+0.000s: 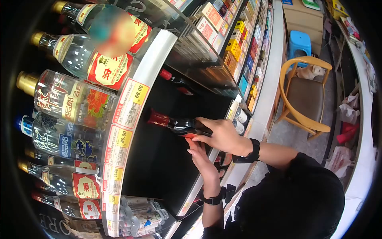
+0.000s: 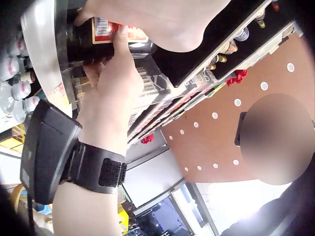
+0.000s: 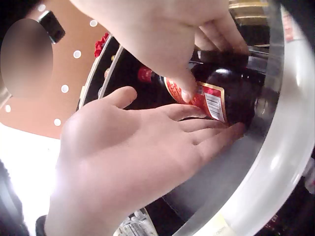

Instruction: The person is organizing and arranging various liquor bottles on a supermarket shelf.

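A dark bottle [image 1: 187, 126] with a red cap and a red label is gripped by the right hand [image 1: 230, 137], its neck pointing left in the head view. In the left wrist view, the right hand [image 2: 115, 81] has its thumb over the label [image 2: 101, 29]. The left hand [image 1: 205, 164] lies below it in the head view, fingertips against the bottle. The right wrist view shows the left palm [image 3: 142, 142] turned up with fingers extended alongside the bottle [image 3: 234, 88], while the right hand's [image 3: 162, 39] fingers wrap it from the other side.
Clear bottles [image 1: 73, 55] line the shelf at left, above price tags [image 1: 133, 101]. Small boxes [image 1: 234, 44] fill racks at the upper right. Plastic-wrapped bottles [image 1: 143, 217] sit low. A wooden chair [image 1: 304, 97], a blue stool [image 1: 300, 44] and a dog [image 1: 308, 73] are beyond the counter.
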{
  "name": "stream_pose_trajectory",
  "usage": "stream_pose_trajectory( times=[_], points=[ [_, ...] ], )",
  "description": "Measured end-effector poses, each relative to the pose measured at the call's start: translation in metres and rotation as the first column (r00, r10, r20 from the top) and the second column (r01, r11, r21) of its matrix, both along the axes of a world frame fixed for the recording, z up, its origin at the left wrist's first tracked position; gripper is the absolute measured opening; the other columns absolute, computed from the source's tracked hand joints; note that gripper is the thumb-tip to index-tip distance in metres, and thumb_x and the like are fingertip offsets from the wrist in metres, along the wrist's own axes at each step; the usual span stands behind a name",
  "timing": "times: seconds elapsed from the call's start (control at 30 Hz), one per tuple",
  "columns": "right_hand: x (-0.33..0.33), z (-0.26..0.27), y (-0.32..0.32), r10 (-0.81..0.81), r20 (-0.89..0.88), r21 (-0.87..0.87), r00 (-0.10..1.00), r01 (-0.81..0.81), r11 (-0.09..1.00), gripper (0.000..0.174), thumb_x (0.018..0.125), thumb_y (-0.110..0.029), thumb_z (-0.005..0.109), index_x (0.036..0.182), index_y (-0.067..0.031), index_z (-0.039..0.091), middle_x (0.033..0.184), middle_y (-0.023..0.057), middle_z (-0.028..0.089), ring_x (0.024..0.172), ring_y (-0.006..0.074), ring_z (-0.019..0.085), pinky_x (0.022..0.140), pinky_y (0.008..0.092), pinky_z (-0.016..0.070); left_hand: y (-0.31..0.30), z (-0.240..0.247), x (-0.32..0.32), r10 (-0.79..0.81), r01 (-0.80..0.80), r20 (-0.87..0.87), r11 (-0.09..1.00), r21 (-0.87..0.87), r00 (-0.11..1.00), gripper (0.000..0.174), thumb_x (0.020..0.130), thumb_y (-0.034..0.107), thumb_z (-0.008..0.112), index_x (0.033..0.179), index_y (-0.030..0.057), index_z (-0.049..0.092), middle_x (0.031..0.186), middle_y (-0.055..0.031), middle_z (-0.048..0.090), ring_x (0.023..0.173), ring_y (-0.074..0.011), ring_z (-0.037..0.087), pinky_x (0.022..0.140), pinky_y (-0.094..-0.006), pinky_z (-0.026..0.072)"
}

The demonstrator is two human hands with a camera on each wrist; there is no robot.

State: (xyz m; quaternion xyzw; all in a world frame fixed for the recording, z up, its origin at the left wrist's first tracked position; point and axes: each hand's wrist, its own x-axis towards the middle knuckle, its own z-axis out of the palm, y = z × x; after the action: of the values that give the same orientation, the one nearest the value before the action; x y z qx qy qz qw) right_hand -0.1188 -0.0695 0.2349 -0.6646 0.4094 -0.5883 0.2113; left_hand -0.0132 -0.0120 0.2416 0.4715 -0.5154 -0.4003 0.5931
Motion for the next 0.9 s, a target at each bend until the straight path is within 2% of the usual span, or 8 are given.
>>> stream_pose_trajectory(
  times=[0.13,0.27,0.33,0.43,0.5,0.67,0.8,0.9],
  points=[
    [0.003,-0.003,0.003,-0.052,-0.006,-0.042,0.999,0.052,0.998,0.056,0.082,-0.035,0.080,0.122,-0.0001,0.065,0.099,0.0171,0.074,0.083,0.0335,0.073,0.072,0.0373,0.0601,-0.001,0.000,-0.002,0.013,-0.012,-0.031,1.000,0.016,0.999,0.081,0.107,0.060,0.021,0.159,-0.0010,0.016,0.162,-0.0172,0.028,0.151,-0.0286,0.024,0.124,-0.0420,0.0149],
    [-0.006,-0.001,0.013,-0.008,0.044,-0.033,0.999,0.010,0.999,0.050,0.083,-0.020,0.078,0.127,0.0014,0.064,0.109,0.0219,0.071,0.086,0.0373,0.072,0.074,0.0393,0.0600,-0.005,-0.001,-0.001,0.001,-0.001,-0.071,1.000,0.010,0.998,0.080,0.107,0.060,0.022,0.158,-0.0018,0.020,0.162,-0.0199,0.027,0.151,-0.0306,0.025,0.123,-0.0425,0.0168],
    [-0.010,-0.005,0.015,-0.016,-0.008,0.020,1.000,0.017,1.000,0.050,0.083,-0.019,0.078,0.126,0.0021,0.064,0.109,0.0225,0.071,0.085,0.0378,0.072,0.074,0.0396,0.0599,-0.008,0.001,-0.002,-0.020,0.020,-0.082,1.000,0.009,0.996,0.080,0.107,0.059,0.022,0.158,-0.0024,0.019,0.162,-0.0211,0.025,0.151,-0.0315,0.024,0.124,-0.0433,0.0162],
    [-0.012,-0.005,0.012,-0.012,-0.051,0.057,0.999,0.015,0.998,0.047,0.084,-0.016,0.076,0.123,0.0053,0.064,0.110,0.0241,0.070,0.084,0.0395,0.071,0.073,0.0402,0.0597,-0.007,0.011,-0.004,-0.012,0.010,0.075,0.999,0.031,0.997,0.080,0.107,0.057,0.029,0.158,-0.0042,0.016,0.163,-0.0243,0.022,0.153,-0.0337,0.020,0.124,-0.0454,0.0155],
    [-0.012,-0.002,0.005,0.005,-0.107,0.070,0.994,0.003,0.998,0.047,0.084,-0.015,0.075,0.123,0.0076,0.062,0.110,0.0249,0.070,0.085,0.0408,0.070,0.072,0.0408,0.0595,-0.010,0.021,0.001,-0.043,0.015,0.147,0.983,0.182,0.988,0.081,0.107,0.054,0.036,0.158,-0.0054,0.014,0.164,-0.0261,0.019,0.154,-0.0348,0.018,0.125,-0.0466,0.0158],
    [-0.007,-0.002,-0.019,0.001,-0.153,0.074,0.988,0.010,0.997,0.048,0.083,-0.016,0.074,0.124,0.0071,0.060,0.110,0.0255,0.069,0.085,0.0413,0.070,0.073,0.0449,0.0594,-0.034,0.019,0.013,-0.095,0.078,0.092,0.981,0.179,0.991,0.077,0.107,0.051,0.040,0.158,-0.0024,0.019,0.164,-0.0226,0.023,0.153,-0.0317,0.021,0.124,-0.0465,0.0164],
    [-0.006,0.015,-0.046,-0.021,-0.384,0.101,0.923,0.065,0.993,0.037,0.085,-0.022,0.073,0.108,0.0052,0.064,0.068,0.0220,0.066,0.068,0.0392,0.069,0.062,0.0448,0.0561,-0.064,0.012,0.026,-0.133,0.103,0.173,0.979,0.175,0.976,0.076,0.106,0.053,0.040,0.158,0.0013,0.023,0.162,-0.0162,0.029,0.153,-0.0267,0.020,0.123,-0.0463,0.0165],
    [-0.006,0.018,-0.068,-0.010,-0.444,0.049,0.896,0.035,0.998,0.030,0.085,-0.020,0.072,0.093,0.0071,0.064,0.067,0.0239,0.066,0.068,0.0396,0.070,0.059,0.0450,0.0544,-0.080,0.016,0.026,-0.134,0.104,0.133,0.971,0.215,0.982,0.079,0.105,0.057,0.042,0.158,0.0017,0.024,0.162,-0.0157,0.029,0.154,-0.0283,0.019,0.123,-0.0467,0.0170]
  ],
)
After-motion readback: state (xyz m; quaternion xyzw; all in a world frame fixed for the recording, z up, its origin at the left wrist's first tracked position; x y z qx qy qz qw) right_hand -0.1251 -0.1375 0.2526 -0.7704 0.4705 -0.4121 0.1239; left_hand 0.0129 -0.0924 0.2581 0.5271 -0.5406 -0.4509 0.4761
